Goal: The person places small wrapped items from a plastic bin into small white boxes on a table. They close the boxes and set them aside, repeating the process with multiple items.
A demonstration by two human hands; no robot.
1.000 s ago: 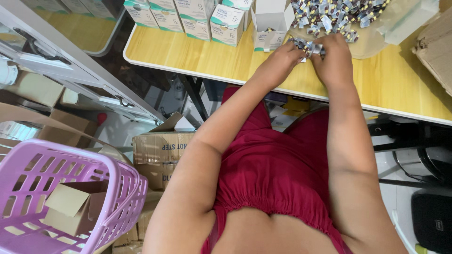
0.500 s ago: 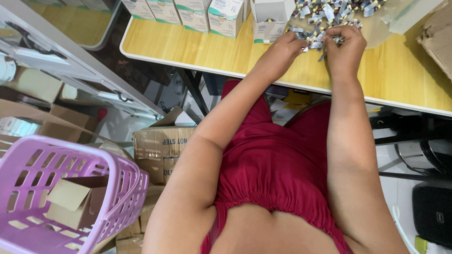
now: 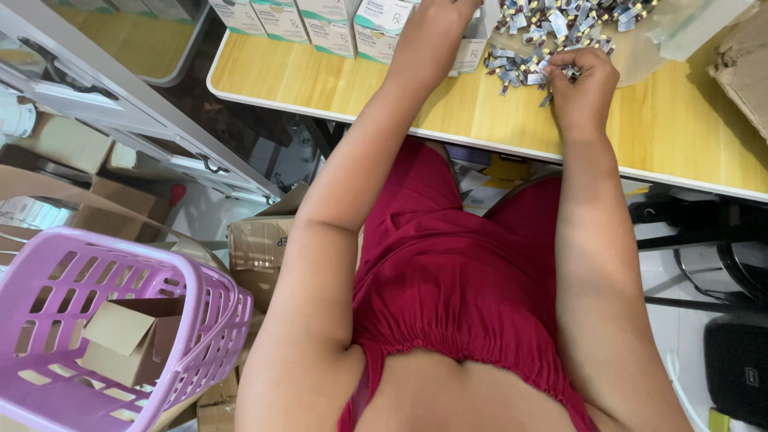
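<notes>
A heap of small silver and blue packets (image 3: 552, 24) lies on the yellow wooden table (image 3: 320, 80) at the far edge of the view. My right hand (image 3: 580, 80) is at the heap's near edge, its fingers pinched on a few packets. My left hand (image 3: 436, 28) reaches up beside a small white carton (image 3: 474, 44) at the end of a row of white and teal cartons (image 3: 328, 24). Its fingertips are cut off by the top of the view, so what it holds is hidden. My red dress fills the middle.
A purple plastic basket (image 3: 48, 272) with a small cardboard box (image 3: 128, 336) in it sits at lower left. Brown cartons (image 3: 260, 248) stand on the floor under the table. A clear bag (image 3: 680, 24) and brown cardboard (image 3: 744, 64) lie at the table's right.
My left hand has left the packet heap and moved up and left to the white carton. My right hand stays at the heap's edge, holding packets. The view has shifted slightly downward.
</notes>
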